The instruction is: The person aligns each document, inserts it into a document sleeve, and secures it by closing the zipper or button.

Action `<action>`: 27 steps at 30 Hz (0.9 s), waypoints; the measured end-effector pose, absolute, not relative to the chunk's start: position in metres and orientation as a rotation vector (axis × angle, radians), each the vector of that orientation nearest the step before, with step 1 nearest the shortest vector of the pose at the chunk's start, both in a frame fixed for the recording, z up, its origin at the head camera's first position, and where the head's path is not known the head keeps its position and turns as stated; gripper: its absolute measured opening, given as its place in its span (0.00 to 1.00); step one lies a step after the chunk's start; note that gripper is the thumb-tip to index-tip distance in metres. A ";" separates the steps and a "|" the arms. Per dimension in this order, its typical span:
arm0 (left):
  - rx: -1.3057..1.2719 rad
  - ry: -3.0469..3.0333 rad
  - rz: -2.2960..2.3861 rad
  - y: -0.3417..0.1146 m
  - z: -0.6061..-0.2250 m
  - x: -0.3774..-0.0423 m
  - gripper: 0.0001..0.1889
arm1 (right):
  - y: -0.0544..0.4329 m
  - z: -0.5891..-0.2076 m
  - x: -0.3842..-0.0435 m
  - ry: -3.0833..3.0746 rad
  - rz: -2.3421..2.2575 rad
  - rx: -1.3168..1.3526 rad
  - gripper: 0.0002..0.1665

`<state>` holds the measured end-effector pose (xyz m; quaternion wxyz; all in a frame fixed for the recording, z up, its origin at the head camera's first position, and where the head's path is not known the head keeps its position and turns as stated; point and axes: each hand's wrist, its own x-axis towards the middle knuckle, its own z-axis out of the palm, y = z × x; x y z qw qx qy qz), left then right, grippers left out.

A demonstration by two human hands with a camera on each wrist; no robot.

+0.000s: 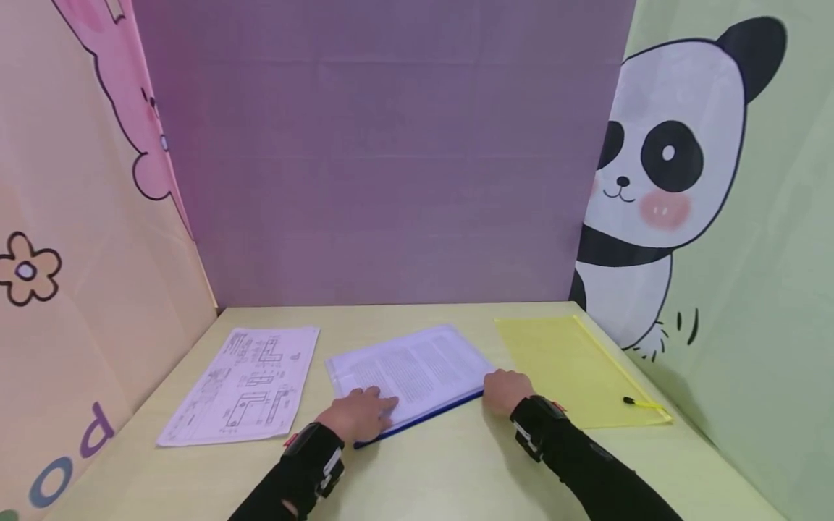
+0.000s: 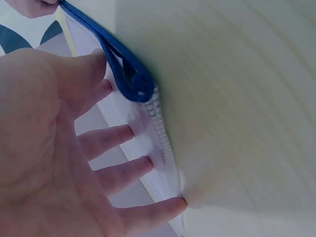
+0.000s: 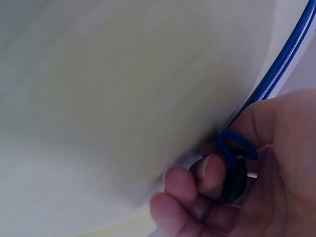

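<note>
A clear zip document pouch (image 1: 417, 369) with a blue zipper edge lies at mid-table, a printed sheet visible in it. My left hand (image 1: 358, 414) rests on its near left corner, fingers straight and spread. In the left wrist view those fingertips touch the pouch's side, and the blue zipper (image 2: 136, 91) gapes in a loop beside the thumb. At the near right corner, my right hand (image 1: 507, 392) has its fingers curled at the zipper's end. The dark zipper pull (image 3: 234, 181) on its blue cord shows between those fingers and the palm; the slider itself is hidden.
To the left lies a sheet of technical drawings (image 1: 241, 383). A yellow zip pouch (image 1: 560, 369) with a black-tipped pull (image 1: 641, 402) lies on the right. A purple panel (image 1: 391, 159) stands along the table's back edge, with printed cloth walls at both sides.
</note>
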<state>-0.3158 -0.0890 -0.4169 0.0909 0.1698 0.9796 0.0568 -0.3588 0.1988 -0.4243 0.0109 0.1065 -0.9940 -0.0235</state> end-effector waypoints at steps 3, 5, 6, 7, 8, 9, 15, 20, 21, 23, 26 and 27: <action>0.509 2.919 0.149 -0.089 -0.416 -0.317 0.25 | 0.199 -0.423 -0.361 -3.117 -0.084 0.331 0.09; 0.508 2.924 0.141 -0.088 -0.416 -0.317 0.25 | 0.200 -0.422 -0.361 -3.123 -0.088 0.333 0.09; 0.505 2.927 0.137 -0.088 -0.416 -0.317 0.26 | 0.200 -0.421 -0.361 -3.127 -0.087 0.335 0.09; 0.502 2.927 0.134 -0.087 -0.416 -0.317 0.26 | 0.200 -0.421 -0.361 -3.130 -0.081 0.336 0.09; 0.496 2.928 0.132 -0.087 -0.416 -0.317 0.26 | 0.200 -0.420 -0.360 -3.132 -0.073 0.339 0.09; 0.490 2.927 0.137 -0.087 -0.416 -0.316 0.26 | 0.200 -0.419 -0.359 -3.131 -0.063 0.344 0.09; 0.482 2.923 0.168 -0.086 -0.415 -0.314 0.25 | 0.200 -0.421 -0.356 -3.116 -0.012 0.338 0.11; 0.483 2.925 0.166 -0.088 -0.416 -0.312 0.25 | 0.197 -0.426 -0.357 -3.106 -0.015 0.343 0.11; 0.485 2.926 0.167 -0.088 -0.416 -0.312 0.25 | 0.196 -0.427 -0.357 -3.106 -0.018 0.339 0.12; 0.489 2.929 0.170 -0.088 -0.416 -0.312 0.25 | 0.194 -0.429 -0.358 -3.108 -0.021 0.327 0.12; 0.491 2.932 0.170 -0.086 -0.417 -0.314 0.25 | 0.189 -0.430 -0.358 -3.108 -0.030 0.317 0.12; 0.487 2.933 0.166 -0.086 -0.416 -0.314 0.25 | 0.187 -0.430 -0.357 -3.106 -0.029 0.323 0.12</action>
